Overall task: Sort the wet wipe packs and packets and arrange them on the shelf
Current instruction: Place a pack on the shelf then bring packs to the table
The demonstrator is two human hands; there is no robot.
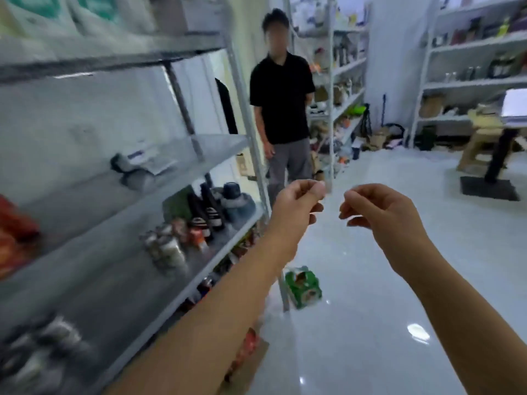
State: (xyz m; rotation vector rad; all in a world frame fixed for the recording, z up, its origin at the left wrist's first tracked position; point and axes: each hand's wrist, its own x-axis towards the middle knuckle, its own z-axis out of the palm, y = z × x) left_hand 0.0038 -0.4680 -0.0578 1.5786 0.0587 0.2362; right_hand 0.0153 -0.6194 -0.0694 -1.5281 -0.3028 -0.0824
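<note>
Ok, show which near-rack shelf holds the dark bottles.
The shelf beside the left hand, third down in view; dark bottles stand near its far end.

Nothing here can be read. The dark bottles (211,213) near the right end of the grey shelf (114,283) carry pale labels, blurred past reading. The green pack (303,286) on the floor by the shelf's front post has smeared print. The white bags (37,15) at the top left corner show teal patches but no legible letters.
</note>
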